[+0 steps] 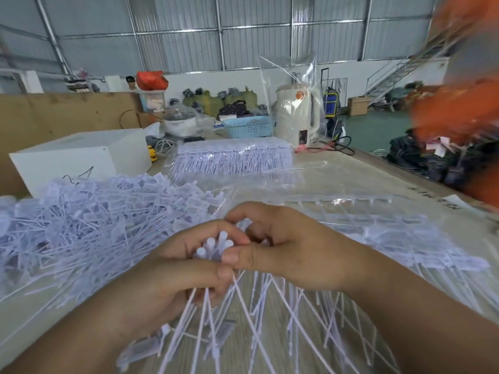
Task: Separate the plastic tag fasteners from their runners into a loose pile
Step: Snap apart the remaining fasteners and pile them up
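- Gripping a bundle of white plastic tag fasteners (216, 245) by its thick round ends, the left hand (172, 276) has its fingers curled tight round them; their thin tails fan out below the grip.
- Pinching at the same ends from just beside, the right hand (280, 247) sets thumb and forefinger on the bundle's top.
- Left of the grip lies the loose pile of separated fasteners (81, 220), touching the left wrist's side of the table (364, 171).
- Beyond the grip, well apart, sits a bagged stack of fasteners on runners (232, 157); more strips (378, 228) spread right of it.
- Judged by look, the pieces are light, springy and slick; tails bend and tangle, so the stiff heads are the place to hold.
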Motion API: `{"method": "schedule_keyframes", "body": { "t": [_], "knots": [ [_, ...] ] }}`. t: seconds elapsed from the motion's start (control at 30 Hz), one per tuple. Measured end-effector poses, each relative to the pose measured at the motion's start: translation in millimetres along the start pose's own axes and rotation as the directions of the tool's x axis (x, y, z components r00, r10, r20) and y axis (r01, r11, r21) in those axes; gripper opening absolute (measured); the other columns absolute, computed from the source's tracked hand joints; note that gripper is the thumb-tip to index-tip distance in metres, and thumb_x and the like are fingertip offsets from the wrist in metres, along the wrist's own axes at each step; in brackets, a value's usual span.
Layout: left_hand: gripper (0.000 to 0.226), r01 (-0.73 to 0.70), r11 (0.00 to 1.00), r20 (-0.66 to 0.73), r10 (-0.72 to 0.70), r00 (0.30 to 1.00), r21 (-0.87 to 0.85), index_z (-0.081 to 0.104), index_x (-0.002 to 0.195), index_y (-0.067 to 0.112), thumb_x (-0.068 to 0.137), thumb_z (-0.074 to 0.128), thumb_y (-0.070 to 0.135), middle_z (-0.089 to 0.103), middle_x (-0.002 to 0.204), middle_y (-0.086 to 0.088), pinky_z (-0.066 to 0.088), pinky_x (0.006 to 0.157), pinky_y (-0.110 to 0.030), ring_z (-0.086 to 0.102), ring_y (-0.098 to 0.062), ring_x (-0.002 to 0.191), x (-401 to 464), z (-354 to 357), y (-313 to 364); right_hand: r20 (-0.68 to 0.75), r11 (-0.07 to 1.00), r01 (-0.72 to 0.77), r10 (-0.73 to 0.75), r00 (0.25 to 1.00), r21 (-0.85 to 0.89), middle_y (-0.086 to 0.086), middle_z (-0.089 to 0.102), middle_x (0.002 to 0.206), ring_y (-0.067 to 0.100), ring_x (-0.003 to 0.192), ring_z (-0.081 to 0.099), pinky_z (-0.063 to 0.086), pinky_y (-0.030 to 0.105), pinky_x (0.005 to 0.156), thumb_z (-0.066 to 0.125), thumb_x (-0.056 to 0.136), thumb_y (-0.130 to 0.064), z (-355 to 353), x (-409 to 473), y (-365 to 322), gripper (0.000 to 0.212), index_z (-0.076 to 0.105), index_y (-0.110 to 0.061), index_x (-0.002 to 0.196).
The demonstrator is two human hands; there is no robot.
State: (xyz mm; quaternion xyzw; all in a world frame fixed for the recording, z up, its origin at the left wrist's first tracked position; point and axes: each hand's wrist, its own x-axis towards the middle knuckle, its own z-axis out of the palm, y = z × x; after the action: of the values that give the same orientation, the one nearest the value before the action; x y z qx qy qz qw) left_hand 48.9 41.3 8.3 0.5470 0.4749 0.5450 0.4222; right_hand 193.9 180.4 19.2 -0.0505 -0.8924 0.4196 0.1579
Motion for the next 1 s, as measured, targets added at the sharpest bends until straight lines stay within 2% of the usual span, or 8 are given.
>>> {"method": "schedule_keyframes", "body": {
  "t": [0.13,0.23,0.33,0.47,0.57,0.67,0.77,1.0],
  "knots": [
    [0.025,0.001,0.985,-0.137,0.023,0.990,0.171,0.060,0.066,0.022,0.055,0.081,0.032,0.043,0.060,0.002,0.033,0.051,-0.020,0.040,-0.010,0.057,1,-3,-1,0.066,0.995,-0.063,0.068,0.996,-0.073,-0.009,0.051,0.057,0.008,0.053,0.046,0.037,0.028,0.057,0.060,0.088,-0.051,-10,0,0,0.047,0.060,-0.005,0.076],
    [0.035,0.005,0.978,-0.288,0.057,0.956,0.209,0.054,0.061,0.022,0.047,0.084,0.035,0.044,0.065,-0.002,0.033,0.055,-0.022,0.042,-0.014,0.062,5,-1,-4,0.013,0.994,-0.045,0.047,0.999,-0.102,-0.012,0.040,0.052,0.004,0.048,0.036,0.031,0.020,0.050,0.062,0.094,-0.035,-10,1,2,0.040,0.051,-0.019,0.059],
    [0.037,-0.008,0.952,-0.489,0.165,0.856,0.306,0.047,0.056,0.023,0.047,0.081,0.036,0.038,0.057,0.004,0.026,0.057,-0.029,0.036,-0.013,0.056,11,5,-10,-0.242,0.984,-0.076,0.035,0.970,-0.162,-0.013,0.042,0.048,0.003,0.043,0.037,0.029,0.016,0.044,0.060,0.095,-0.035,0,7,1,0.037,0.052,-0.017,0.064],
    [0.042,0.022,0.962,-0.605,0.153,0.781,0.271,0.041,0.057,0.021,0.049,0.079,0.038,0.030,0.056,0.001,0.023,0.059,-0.032,0.028,-0.016,0.053,10,0,-12,-0.652,0.996,-0.058,0.088,0.753,0.068,-0.005,0.031,0.051,0.007,0.041,0.027,0.027,0.020,0.040,0.056,0.096,-0.037,-18,6,3,0.043,0.040,-0.009,0.067],
    [0.033,-0.026,0.991,-0.545,0.094,0.834,0.131,0.044,0.060,0.019,0.062,0.076,0.025,0.035,0.055,-0.006,0.032,0.049,-0.024,0.033,-0.018,0.047,9,-5,-6,-0.335,0.995,-0.030,0.060,0.940,0.093,-0.008,0.035,0.050,0.012,0.043,0.029,0.026,0.024,0.041,0.061,0.093,-0.035,-18,-1,1,0.024,0.055,-0.012,0.088],
    [0.010,-0.008,0.985,-0.400,0.078,0.913,0.172,0.066,0.074,0.024,0.064,0.069,0.021,0.047,0.053,0.000,0.034,0.038,-0.014,0.041,-0.007,0.042,9,0,-3,-0.023,0.999,0.001,0.000,1.000,0.036,-0.010,0.042,0.049,0.009,0.044,0.033,0.027,0.023,0.044,0.063,0.094,-0.033,1,0,1,0.029,0.050,-0.025,0.118],
    [0.040,0.009,0.963,-0.267,0.066,0.961,0.271,0.074,0.093,0.035,0.054,0.070,0.026,0.051,0.051,0.005,0.037,0.042,-0.015,0.046,-0.006,0.046,6,1,2,0.003,0.998,0.046,-0.047,0.999,0.036,-0.016,0.060,0.063,0.000,0.048,0.047,0.034,0.014,0.052,0.065,0.094,-0.024,5,1,-4,0.020,0.051,-0.029,0.107],
    [0.026,0.053,0.921,-0.048,-0.038,0.998,0.386,0.073,0.074,0.024,0.049,0.066,0.025,0.053,0.061,-0.013,0.031,0.051,-0.023,0.043,-0.018,0.053,2,-8,34,0.041,0.997,0.029,-0.027,0.999,-0.067,-0.003,0.069,0.078,0.009,0.076,0.065,0.050,0.029,0.075,0.072,0.086,-0.036,2,-2,-24,0.062,0.036,-0.038,0.136]
  ]
}}
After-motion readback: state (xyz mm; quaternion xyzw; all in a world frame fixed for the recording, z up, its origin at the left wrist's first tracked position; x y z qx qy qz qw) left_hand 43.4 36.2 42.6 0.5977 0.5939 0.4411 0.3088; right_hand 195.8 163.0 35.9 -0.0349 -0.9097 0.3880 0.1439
